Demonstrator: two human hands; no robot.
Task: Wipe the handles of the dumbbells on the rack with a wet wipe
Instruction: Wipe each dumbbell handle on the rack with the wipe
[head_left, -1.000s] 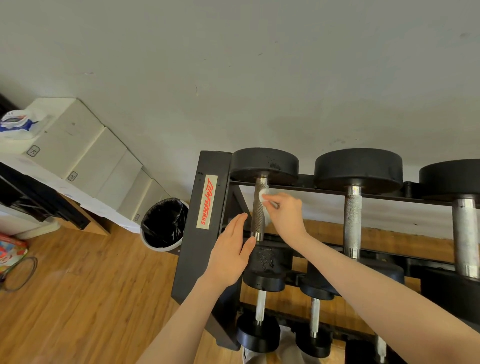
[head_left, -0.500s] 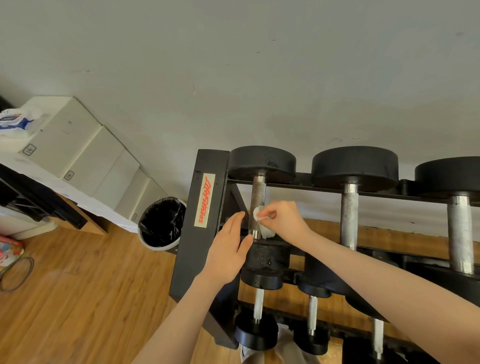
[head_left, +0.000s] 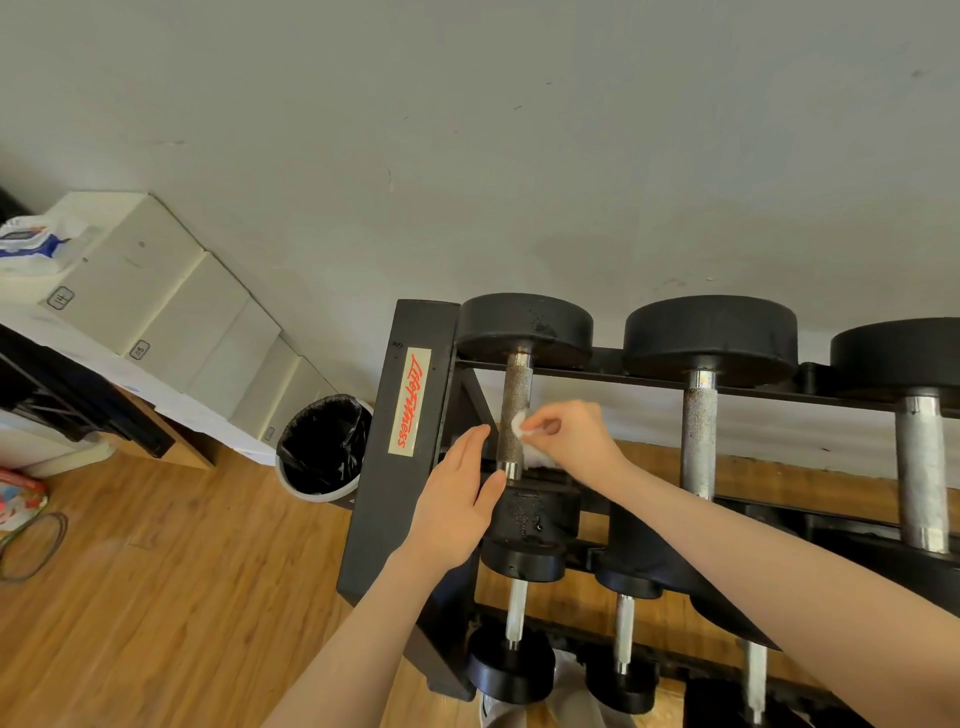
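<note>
A person stands over a black dumbbell rack (head_left: 400, 447), their right hand (head_left: 571, 439) pinching a crumpled white wet wipe (head_left: 522, 434) against the knurled metal handle (head_left: 514, 415) of the rack's leftmost top-row dumbbell. The left hand (head_left: 457, 501) rests flat, fingers straight and together, on the rack's end post just left of that handle; a black-lined bin (head_left: 324, 447) stands left of the rack

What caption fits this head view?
Right hand pinches a wet wipe against the leftmost top-row dumbbell handle.
</note>
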